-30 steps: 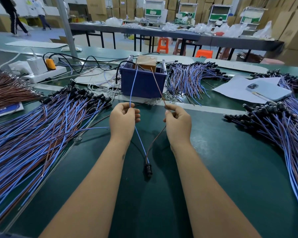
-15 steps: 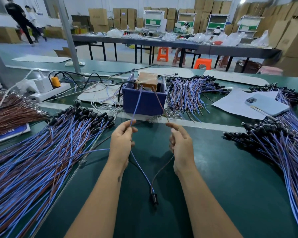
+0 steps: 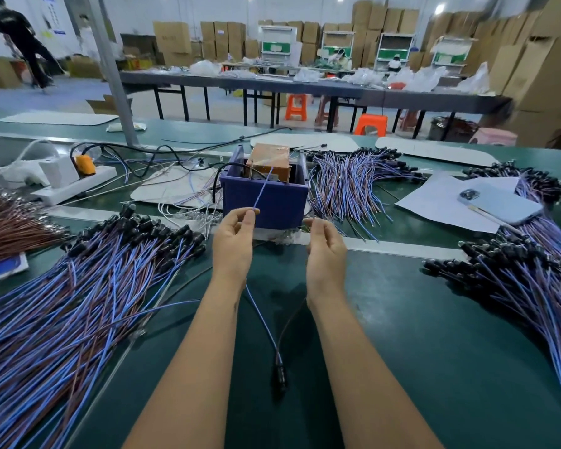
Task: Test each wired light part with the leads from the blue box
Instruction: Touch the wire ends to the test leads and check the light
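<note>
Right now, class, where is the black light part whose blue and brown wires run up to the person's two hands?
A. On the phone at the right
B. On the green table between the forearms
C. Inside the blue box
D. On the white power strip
B: the black light part lies on the green table between the forearms, its blue wire running up to the left hand.

A blue-and-brown wired light part dangles before the blue box, its blue lead apparently touching inside.
</note>
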`<state>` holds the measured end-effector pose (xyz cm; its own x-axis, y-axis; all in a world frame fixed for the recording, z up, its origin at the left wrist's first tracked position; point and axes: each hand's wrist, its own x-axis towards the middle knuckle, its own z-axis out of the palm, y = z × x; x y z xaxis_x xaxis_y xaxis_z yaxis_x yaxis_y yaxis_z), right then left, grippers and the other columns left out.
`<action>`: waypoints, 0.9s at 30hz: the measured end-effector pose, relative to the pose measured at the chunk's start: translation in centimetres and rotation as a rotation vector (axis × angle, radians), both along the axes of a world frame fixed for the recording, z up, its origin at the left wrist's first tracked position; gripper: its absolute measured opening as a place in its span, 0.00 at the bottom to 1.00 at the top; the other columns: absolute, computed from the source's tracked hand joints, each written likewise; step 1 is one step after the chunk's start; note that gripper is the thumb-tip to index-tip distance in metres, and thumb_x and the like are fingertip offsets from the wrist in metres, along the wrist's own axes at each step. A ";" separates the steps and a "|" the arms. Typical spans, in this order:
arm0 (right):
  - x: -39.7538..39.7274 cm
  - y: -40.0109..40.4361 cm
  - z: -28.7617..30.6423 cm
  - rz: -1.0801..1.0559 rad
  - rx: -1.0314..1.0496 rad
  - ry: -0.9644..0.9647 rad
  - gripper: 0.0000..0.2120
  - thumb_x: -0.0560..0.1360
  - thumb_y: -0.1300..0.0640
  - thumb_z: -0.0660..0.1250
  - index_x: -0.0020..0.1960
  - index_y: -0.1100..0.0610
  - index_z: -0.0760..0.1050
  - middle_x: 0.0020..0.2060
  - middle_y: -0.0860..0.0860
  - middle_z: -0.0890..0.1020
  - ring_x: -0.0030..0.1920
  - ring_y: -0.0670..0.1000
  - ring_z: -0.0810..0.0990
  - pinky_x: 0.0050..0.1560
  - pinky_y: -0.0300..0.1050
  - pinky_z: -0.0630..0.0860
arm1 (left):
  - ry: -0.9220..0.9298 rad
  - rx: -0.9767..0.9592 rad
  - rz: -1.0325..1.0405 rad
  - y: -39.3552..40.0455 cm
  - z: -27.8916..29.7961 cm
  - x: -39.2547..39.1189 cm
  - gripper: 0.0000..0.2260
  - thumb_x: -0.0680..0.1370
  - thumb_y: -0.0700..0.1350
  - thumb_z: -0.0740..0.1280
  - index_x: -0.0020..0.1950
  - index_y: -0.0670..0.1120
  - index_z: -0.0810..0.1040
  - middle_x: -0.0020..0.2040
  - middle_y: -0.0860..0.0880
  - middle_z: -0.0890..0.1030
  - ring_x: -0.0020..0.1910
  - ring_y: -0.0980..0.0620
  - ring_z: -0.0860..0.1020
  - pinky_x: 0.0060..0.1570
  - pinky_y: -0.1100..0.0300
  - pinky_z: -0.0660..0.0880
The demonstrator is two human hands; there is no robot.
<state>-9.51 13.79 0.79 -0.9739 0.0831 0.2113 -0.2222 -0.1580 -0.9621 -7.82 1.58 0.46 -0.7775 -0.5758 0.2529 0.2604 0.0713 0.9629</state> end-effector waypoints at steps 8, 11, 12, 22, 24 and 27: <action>-0.8 -0.3 -1.7 -0.035 0.239 0.111 0.10 0.82 0.57 0.59 0.49 0.58 0.79 0.34 0.43 0.75 0.36 0.44 0.71 0.41 0.41 0.68 | 0.007 0.035 0.120 -0.5 -1.2 -0.7 0.07 0.81 0.42 0.63 0.46 0.48 0.79 0.26 0.54 0.78 0.25 0.61 0.73 0.27 0.70 0.68; -0.7 0.0 -1.8 -0.056 0.215 0.094 0.09 0.81 0.59 0.60 0.53 0.57 0.79 0.38 0.46 0.78 0.40 0.47 0.74 0.45 0.46 0.73 | -0.007 0.029 0.146 -0.7 -1.5 -0.8 0.07 0.81 0.41 0.63 0.45 0.49 0.79 0.25 0.55 0.77 0.25 0.61 0.74 0.27 0.71 0.68; -0.7 0.0 -1.8 -0.060 0.201 0.087 0.08 0.81 0.60 0.61 0.54 0.56 0.79 0.39 0.47 0.78 0.41 0.48 0.75 0.46 0.47 0.73 | -0.008 0.031 0.151 -0.9 -1.5 -0.9 0.08 0.81 0.41 0.63 0.45 0.49 0.79 0.25 0.56 0.77 0.25 0.62 0.74 0.27 0.71 0.69; -1.5 -0.2 -2.5 -0.074 0.206 0.026 0.11 0.80 0.59 0.61 0.59 0.55 0.79 0.41 0.48 0.79 0.41 0.48 0.74 0.46 0.45 0.73 | -0.027 0.040 0.141 -2.2 -1.1 -1.3 0.08 0.79 0.41 0.66 0.42 0.50 0.81 0.22 0.56 0.75 0.23 0.62 0.70 0.27 0.71 0.67; -1.6 -0.3 -2.5 -0.067 0.215 0.017 0.11 0.80 0.59 0.61 0.59 0.55 0.79 0.41 0.48 0.79 0.41 0.48 0.74 0.47 0.45 0.73 | -0.031 0.039 0.154 -2.3 -1.0 -1.2 0.09 0.79 0.42 0.66 0.41 0.51 0.81 0.22 0.56 0.75 0.23 0.62 0.71 0.27 0.71 0.67; -1.7 -0.3 -2.5 -0.053 0.227 0.017 0.11 0.80 0.59 0.61 0.59 0.56 0.80 0.42 0.49 0.79 0.41 0.48 0.74 0.47 0.46 0.73 | -0.036 0.053 0.170 -2.4 -0.9 -1.3 0.09 0.79 0.42 0.66 0.41 0.51 0.81 0.22 0.56 0.75 0.24 0.62 0.71 0.30 0.68 0.68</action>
<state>-11.19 13.48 -1.74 -0.9656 0.0829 0.2467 -0.2408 0.0748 -0.9677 -9.12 -0.84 -0.44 -0.6755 -0.7117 0.1927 0.2143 0.0605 0.9749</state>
